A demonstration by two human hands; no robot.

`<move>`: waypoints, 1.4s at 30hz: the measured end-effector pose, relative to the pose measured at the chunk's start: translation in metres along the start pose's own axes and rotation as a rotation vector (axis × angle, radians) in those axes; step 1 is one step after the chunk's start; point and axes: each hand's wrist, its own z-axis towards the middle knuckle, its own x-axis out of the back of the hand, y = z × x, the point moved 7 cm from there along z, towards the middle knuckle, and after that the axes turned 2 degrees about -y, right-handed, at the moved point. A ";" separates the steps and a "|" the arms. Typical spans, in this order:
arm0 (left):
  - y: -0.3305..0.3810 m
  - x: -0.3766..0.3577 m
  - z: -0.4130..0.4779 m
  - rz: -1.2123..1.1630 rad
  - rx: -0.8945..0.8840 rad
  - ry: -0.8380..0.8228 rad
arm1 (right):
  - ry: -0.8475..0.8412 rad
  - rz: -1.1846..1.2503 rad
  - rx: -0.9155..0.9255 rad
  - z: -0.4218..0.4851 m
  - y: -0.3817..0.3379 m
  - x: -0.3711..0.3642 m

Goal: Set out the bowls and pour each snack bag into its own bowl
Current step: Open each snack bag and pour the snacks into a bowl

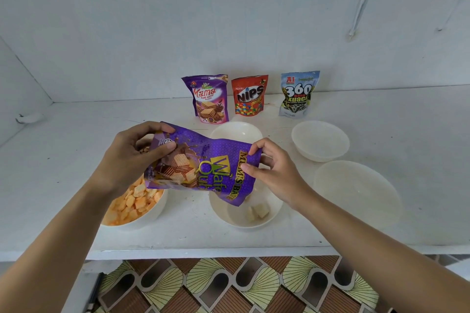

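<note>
Over the white painted surface (193,239) and a round white plastic bowl (230,218), I tip a glossy purple foil wafer bag (203,160), left hand (132,157) gripping its base, right hand (273,174) pinching its mouth. It seems best to lift the base gradually so the pale wafer cubes (258,211) land inside.

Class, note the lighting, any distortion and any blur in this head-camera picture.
Head view: soft, even light, faint shadow under the orange-snack bowl; wide-angle stretch enlarges both forearms toward the corners; the purple wafer bag in the left hand and right hand reads sharp; the near right bowl looks soft.
</note>
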 end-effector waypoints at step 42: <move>0.074 -0.034 0.016 0.446 -0.168 -0.261 | 0.027 -0.184 0.001 -0.003 0.008 0.014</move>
